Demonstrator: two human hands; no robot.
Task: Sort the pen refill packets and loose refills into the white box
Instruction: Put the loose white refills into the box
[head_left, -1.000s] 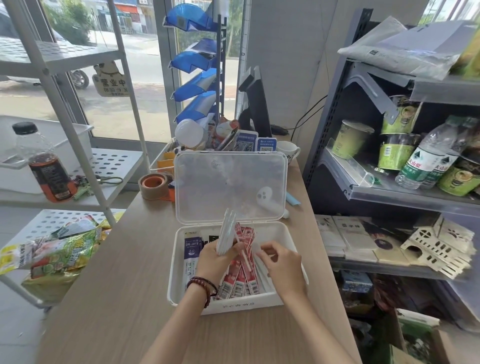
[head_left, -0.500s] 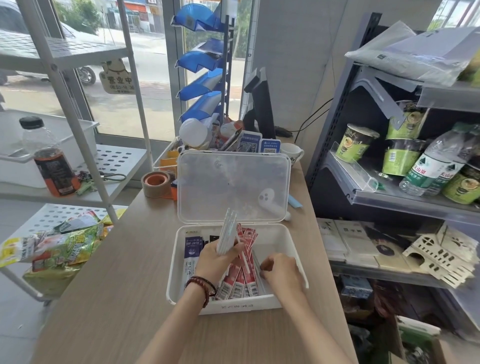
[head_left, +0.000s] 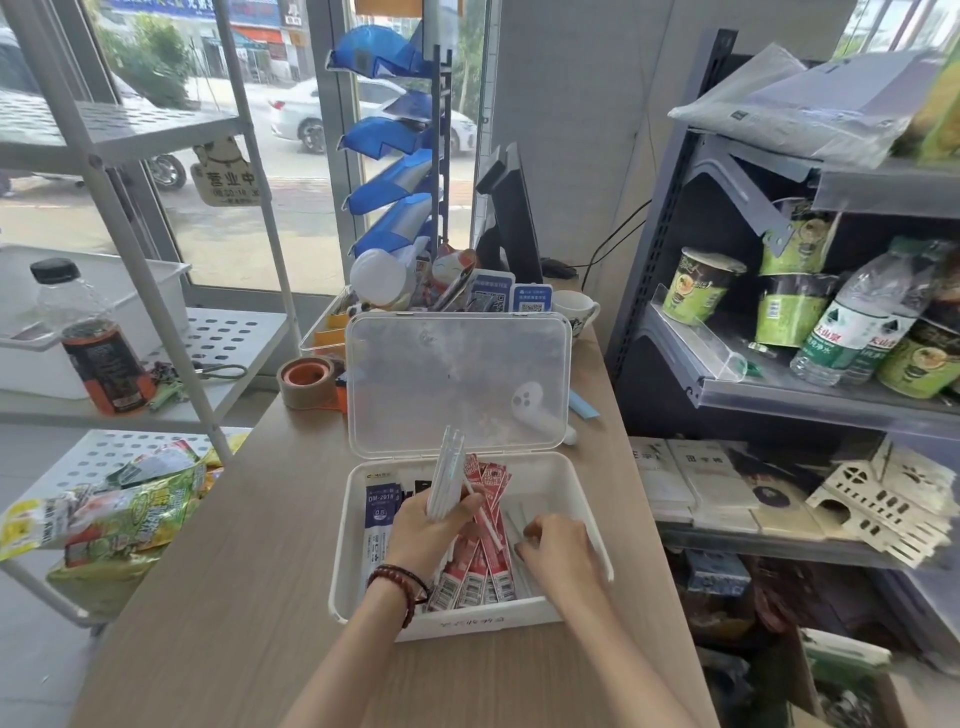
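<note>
My left hand (head_left: 423, 530) grips thin white refills (head_left: 448, 478); flat red packets (head_left: 483, 566) carry black-and-white barcodes; the rectangular white plastic box (head_left: 343, 571) has a clear lid (head_left: 457, 384).

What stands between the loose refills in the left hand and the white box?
Nothing visible does: the lid stands open, and the loose refills held by the left hand are above the white box.

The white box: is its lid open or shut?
Open. The clear lid stands upright behind the box, with packets showing inside.
</note>
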